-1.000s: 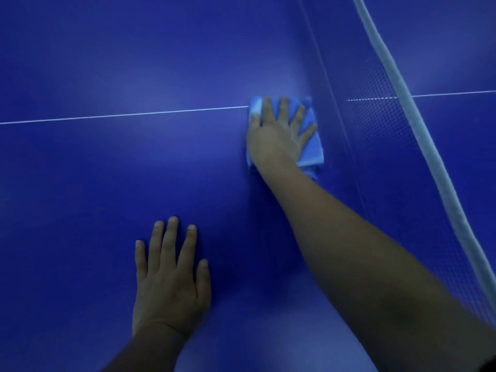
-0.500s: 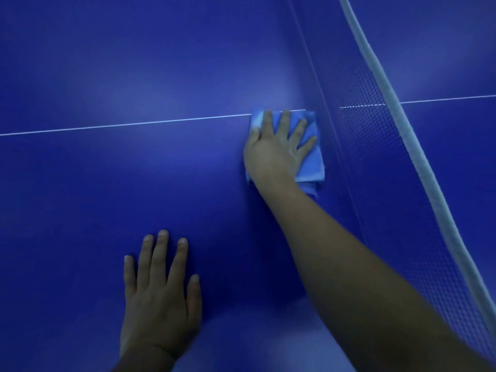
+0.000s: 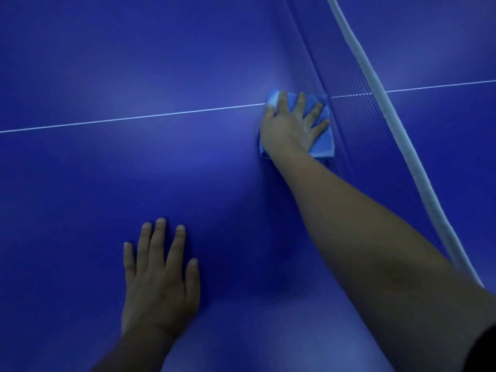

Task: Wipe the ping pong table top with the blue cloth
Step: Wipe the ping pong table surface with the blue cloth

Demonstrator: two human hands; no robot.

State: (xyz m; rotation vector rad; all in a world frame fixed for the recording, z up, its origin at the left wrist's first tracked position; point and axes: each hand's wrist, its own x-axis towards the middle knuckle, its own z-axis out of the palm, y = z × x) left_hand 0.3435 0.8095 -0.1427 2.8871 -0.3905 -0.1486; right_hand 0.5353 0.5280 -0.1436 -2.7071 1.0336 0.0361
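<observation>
The dark blue ping pong table top (image 3: 134,170) fills the view, crossed by a thin white centre line (image 3: 134,118). A folded light blue cloth (image 3: 323,142) lies flat on the table right beside the foot of the net. My right hand (image 3: 291,124) presses down on the cloth with fingers spread and straight, covering most of it. My left hand (image 3: 159,277) rests flat on the bare table nearer to me, fingers straight, holding nothing.
The net (image 3: 362,124) runs from top centre to lower right, with a white band (image 3: 397,146) along its top edge. Beyond it lies the other half of the table (image 3: 442,49). My right forearm stretches across the lower right.
My right hand and the cloth stay by the net where the centre line ends, shifting only slightly. My left hand keeps its place flat on the table.
</observation>
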